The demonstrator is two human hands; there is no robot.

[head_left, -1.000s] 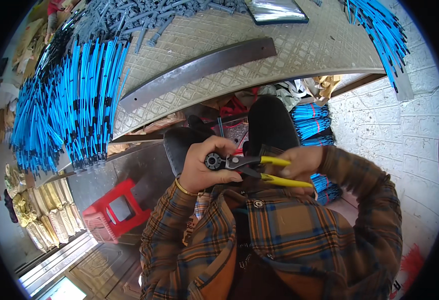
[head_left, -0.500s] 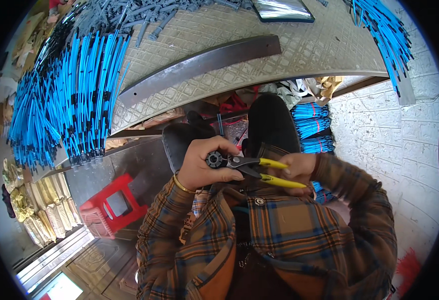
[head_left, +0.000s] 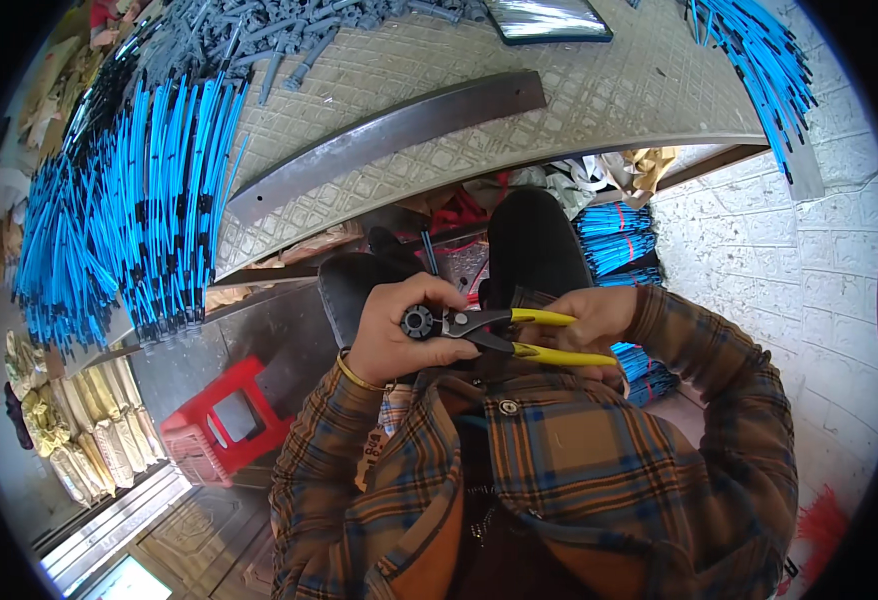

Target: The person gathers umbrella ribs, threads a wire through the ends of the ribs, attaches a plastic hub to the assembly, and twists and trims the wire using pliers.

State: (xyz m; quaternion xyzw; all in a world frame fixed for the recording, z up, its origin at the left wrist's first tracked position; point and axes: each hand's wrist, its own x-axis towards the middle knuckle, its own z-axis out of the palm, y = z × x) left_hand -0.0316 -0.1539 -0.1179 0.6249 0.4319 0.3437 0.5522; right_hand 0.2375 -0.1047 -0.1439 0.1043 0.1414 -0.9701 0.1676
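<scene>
On the far left, pale wrapped bundles are standing near a doorway, and to their upper right many blue rods with black ends are lying over the edge of the table. A red stool is standing on the floor below them.

Further right, above the lap, the left hand is curling its thumb and forefinger into a C, open toward the right, and the dark slotted round part is sitting inside that curve, close to the palm. Its round face is pointing up; whatever length it has below is staying hidden. The grip is looking closed enough to be holding the part.

Directly right of the part, the pliers are running almost level across the body, head leftward and handles rightward, dropping slightly to the right. Their nose is meeting the part's right side; whether the jaws are biting cannot be told. The handles are standing apart.

At the handle end, the right hand is holding the pliers, thumb and forefinger wrapping the upper yellow handle, other fingers reaching the lower one. Beyond it, blue bundles are lying beside the white wall.
</scene>
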